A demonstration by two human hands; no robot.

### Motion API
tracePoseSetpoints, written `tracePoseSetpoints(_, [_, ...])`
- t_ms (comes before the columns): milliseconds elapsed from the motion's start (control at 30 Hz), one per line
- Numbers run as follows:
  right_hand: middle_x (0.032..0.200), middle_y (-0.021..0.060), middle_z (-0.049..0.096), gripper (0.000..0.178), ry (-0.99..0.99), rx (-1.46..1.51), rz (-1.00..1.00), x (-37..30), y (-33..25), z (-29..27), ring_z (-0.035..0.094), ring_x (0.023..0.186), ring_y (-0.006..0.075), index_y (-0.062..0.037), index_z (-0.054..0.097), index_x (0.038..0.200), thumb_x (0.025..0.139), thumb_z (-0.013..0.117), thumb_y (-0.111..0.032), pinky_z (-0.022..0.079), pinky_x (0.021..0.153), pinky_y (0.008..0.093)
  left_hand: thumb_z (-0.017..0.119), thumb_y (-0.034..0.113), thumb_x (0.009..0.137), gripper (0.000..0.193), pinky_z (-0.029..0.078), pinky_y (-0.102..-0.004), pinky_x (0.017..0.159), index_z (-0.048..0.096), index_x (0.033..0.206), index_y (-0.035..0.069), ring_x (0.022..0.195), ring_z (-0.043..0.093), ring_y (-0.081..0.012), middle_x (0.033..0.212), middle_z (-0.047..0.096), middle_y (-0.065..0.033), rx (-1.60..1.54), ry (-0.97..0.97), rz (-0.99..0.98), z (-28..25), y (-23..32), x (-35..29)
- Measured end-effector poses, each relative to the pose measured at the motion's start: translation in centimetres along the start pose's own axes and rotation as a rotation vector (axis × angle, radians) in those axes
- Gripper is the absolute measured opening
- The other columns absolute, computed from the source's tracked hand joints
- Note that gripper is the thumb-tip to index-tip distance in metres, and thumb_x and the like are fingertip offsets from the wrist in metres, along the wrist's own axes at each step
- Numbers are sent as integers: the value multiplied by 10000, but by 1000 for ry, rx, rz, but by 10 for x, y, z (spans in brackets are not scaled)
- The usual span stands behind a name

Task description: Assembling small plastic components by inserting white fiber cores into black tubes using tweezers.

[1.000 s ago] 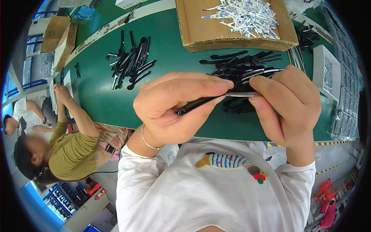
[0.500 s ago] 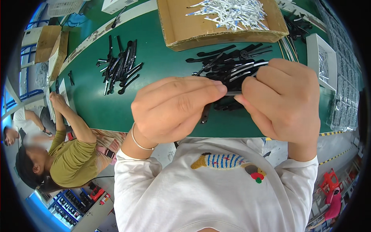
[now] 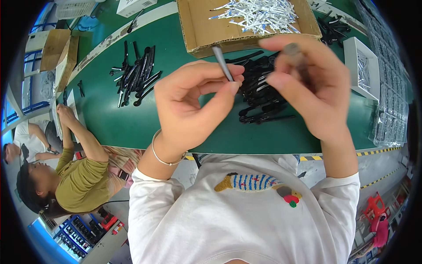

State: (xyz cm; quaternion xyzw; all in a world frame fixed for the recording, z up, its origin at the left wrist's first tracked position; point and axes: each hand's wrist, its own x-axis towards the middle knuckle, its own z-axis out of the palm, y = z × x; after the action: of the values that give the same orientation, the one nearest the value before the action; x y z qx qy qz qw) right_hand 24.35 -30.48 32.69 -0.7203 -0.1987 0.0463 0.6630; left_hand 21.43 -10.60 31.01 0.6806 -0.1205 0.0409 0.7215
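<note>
My left hand (image 3: 193,97) is closed in a pinch, thumb against fingertips, on a slim dark grey strip (image 3: 223,64) that points up and away. To its right, my right hand (image 3: 314,83) is raised with curled fingers around a short dark piece (image 3: 299,59) with a rounded end; motion smears it, so its kind is unclear. Under and between the hands lies a pile of slim black parts (image 3: 259,90) with rounded ends, partly hidden by my right hand. A second heap of similar black parts (image 3: 138,75) rests farther left on the green table (image 3: 189,141).
Beyond the hands stands a cardboard box (image 3: 246,45) of white paper-like strips (image 3: 266,15). At the right are a white tray (image 3: 373,83) of small pieces and stacked clear plastic trays (image 3: 389,101). A co-worker (image 3: 83,176) sits at the left, hands on the table's edge.
My hands have come apart from one strip held between them. The left now holds a strip tilted upward; the right has risen and turned, fingers curled round a dark piece.
</note>
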Motion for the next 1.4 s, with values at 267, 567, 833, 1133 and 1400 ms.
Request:
tracePoseSetpoints(267, [879,66,673,178,-83,486,301,7,18,25,616,750,80,34,660,989,817,655,-12,498,670,203,693,-94,729,170,524,-204,591,642,891,-79,661,604,-123,790,612,-86,147,-19,-38,1,8,-2])
tracePoseSetpoints(567, [860,91,677,175,-59,545,287,4,13,28,644,781,123,35,664,971,797,660,16,521,701,230,702,-73,738,149,551,-228,556,640,873,-81,651,628,-137,792,635,-111,-207,-23,-143,0,7,-3])
tracePoseSetpoints(833, [855,83,676,143,-133,651,325,4,15,21,637,766,110,25,657,942,798,659,24,510,676,218,704,-96,723,153,540,-226,553,637,861,-90,648,626,-145,789,625,-119,-57,-28,-84,2,7,-6])
tracePoseSetpoints(1133, [864,89,658,97,-138,745,239,3,11,21,634,732,132,13,642,896,805,632,44,517,671,248,741,-56,707,151,481,-237,608,650,828,-66,675,622,-157,787,630,-117,-20,-184,-104,-1,11,-9])
tracePoseSetpoints(1400, [838,80,557,105,-123,681,305,0,0,19,496,621,85,-3,616,863,790,641,-74,410,514,181,764,18,714,136,447,-214,511,639,753,-19,572,586,-107,707,626,-73,64,-244,49,2,3,-8])
